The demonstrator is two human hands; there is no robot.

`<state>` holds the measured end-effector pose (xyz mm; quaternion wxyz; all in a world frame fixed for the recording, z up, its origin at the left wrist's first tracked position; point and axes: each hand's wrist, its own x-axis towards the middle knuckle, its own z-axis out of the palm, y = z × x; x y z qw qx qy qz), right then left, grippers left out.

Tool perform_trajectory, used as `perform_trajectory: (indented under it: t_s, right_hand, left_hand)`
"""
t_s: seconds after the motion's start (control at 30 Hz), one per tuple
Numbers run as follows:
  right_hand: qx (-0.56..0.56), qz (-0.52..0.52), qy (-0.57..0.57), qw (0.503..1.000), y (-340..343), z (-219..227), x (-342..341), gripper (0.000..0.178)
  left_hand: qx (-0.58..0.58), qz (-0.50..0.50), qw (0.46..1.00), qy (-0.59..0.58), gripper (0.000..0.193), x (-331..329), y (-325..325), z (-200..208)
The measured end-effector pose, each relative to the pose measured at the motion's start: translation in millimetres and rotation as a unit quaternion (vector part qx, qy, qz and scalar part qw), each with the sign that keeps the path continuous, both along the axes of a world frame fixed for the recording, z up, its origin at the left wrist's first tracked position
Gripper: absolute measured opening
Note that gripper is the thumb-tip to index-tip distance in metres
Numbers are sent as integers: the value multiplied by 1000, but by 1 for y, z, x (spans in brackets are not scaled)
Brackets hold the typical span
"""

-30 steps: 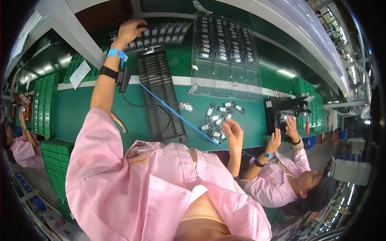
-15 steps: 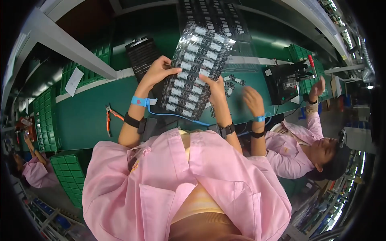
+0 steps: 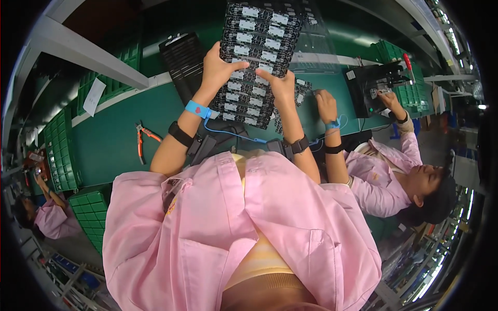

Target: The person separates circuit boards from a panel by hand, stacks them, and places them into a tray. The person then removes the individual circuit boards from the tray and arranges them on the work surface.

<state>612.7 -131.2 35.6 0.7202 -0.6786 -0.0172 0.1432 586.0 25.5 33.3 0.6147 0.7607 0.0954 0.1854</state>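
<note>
In front of me, a clear plastic tray (image 3: 259, 33) carries two columns of black circuit boards with white labels. My left hand (image 3: 217, 70) grips the tray's left side, its thumb lying over the boards and most fingers hidden behind. From the right side, my right hand (image 3: 282, 89) also clasps the tray, thumb pointing inward across it. A blue wrist strap (image 3: 198, 109) with a blue cord circles my left wrist. Loose circuit boards (image 3: 302, 93) lie on the green bench just right of my right hand.
A black slotted rack (image 3: 181, 62) stands left of the tray. Orange-handled pliers (image 3: 140, 144) lie on the bench (image 3: 106, 150). At right, a co-worker's hand (image 3: 327, 108) is near the loose boards; the other touches a black clamp fixture (image 3: 363, 93). Green crates (image 3: 61, 150) stand left.
Both my hands have moved the tray farther from me, and it now leans less to the right. The co-worker's raised hand has come down to the clamp fixture.
</note>
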Motion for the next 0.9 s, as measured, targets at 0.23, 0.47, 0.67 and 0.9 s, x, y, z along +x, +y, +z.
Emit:
perform_trajectory:
  t_s: [0.23, 0.47, 0.67, 0.9]
  right_hand:
    - [23, -28, -8, 999, 2, -4, 8, 23]
    - [20, -31, 33, 999, 0, 5, 14, 25]
    - [50, -19, -23, 998, -31, 23, 10, 32]
    - [88, -106, -79, 987, -43, 53, 9, 33]
  left_hand:
    - [39, 21, 999, 19, 46, 13, 0, 2]
    - [56, 29, 998, 29, 47, 23, -3, 1]
    - [-57, -125, 989, -49, 54, 19, -10, 34]
    - [-199, -213, 955, 54, 54, 25, -29, 54]
